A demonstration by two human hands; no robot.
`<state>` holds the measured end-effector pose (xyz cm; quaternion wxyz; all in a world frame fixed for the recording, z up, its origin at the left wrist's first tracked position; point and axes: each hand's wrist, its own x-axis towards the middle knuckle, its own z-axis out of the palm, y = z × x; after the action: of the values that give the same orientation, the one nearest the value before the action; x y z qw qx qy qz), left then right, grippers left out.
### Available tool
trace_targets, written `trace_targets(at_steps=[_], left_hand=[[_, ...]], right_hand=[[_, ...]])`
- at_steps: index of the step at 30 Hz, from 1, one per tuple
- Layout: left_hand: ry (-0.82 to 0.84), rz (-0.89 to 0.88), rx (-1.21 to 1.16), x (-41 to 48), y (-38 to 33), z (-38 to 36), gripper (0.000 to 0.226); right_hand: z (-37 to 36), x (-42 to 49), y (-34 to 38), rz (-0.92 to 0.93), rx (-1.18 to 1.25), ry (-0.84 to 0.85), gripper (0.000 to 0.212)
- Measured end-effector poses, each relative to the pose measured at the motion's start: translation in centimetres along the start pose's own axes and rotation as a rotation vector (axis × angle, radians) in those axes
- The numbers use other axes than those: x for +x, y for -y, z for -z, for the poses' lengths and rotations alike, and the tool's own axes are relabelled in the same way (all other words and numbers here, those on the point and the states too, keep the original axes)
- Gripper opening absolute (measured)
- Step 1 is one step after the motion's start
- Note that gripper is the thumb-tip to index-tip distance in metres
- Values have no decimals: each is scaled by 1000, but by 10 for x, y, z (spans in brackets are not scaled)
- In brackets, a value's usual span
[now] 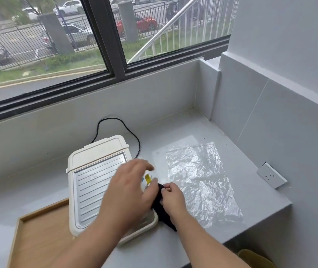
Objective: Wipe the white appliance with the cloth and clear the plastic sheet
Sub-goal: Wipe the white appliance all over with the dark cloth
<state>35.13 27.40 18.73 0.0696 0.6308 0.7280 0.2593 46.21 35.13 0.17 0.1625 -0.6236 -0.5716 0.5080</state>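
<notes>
A person is standing at a grey counter under a window, with both hands reaching forward over it. The white appliance is sitting on the counter left of centre, its ribbed metal plate facing up and its near corner overlapping a wooden tray. A black cord is looping out from behind it. The right hand is gripping the dark cloth, fingers curled round it, and the cloth is hanging against the appliance's right edge and trailing onto the counter. The left hand is hovering over the right side of the plate, blurred, with its fingers loosely spread and nothing in its grasp; its fingertips are lying close to the top of the cloth, though whether they are touching it cannot be told. A small yellow label is showing between the two hands. The plastic sheet is lying flat and crinkled on the counter just right of the appliance. A wall socket is sitting on the right wall, near the sheet's far side.
</notes>
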Motion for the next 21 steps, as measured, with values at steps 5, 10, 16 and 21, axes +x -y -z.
trace_targets(at_steps=[5,10,16,21], left_hand=[[59,143,281,23,52,23,54],[106,211,228,23,71,22,63],[71,212,200,21,72,20,65],[76,213,206,23,72,19,60]], right_hand=[[-1,-1,5,12,-205,97,39],[-10,0,6,-9,-298,194,44],[-20,24,6,-11,-187,215,32],[-15,61,5,-135,111,312,19]])
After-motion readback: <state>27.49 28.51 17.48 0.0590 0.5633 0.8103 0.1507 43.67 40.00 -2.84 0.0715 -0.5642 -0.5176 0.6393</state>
